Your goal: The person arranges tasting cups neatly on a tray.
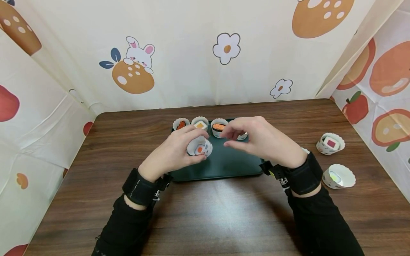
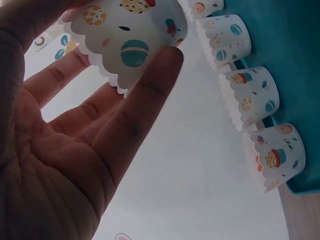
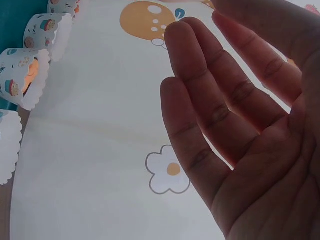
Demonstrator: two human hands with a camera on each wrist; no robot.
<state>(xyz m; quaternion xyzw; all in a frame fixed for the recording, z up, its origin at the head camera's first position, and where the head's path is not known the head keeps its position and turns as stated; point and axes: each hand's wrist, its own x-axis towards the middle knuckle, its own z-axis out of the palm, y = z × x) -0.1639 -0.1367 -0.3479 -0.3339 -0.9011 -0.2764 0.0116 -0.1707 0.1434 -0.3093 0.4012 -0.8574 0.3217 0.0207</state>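
My left hand (image 1: 174, 151) pinches a white paper baking cup (image 1: 202, 148) with a scalloped rim between thumb and fingers, above the left part of a dark green tray (image 1: 230, 160). In the left wrist view, a fingertip presses the printed side of the cup (image 2: 135, 45). To its right, my right hand (image 1: 256, 137) hovers over the tray with loosely bent fingers and nothing held. Its palm (image 3: 270, 165) shows bare in the right wrist view. What lies inside the held cup is hard to make out.
Along the tray's far edge stand several baking cups, including one with a red piece (image 1: 181, 124), one with a white-and-yellow piece (image 1: 200, 125) and one with an orange-topped piece (image 1: 219, 127). Two more cups (image 1: 331, 143) (image 1: 344, 174) stand right; another is mostly behind my right wrist.
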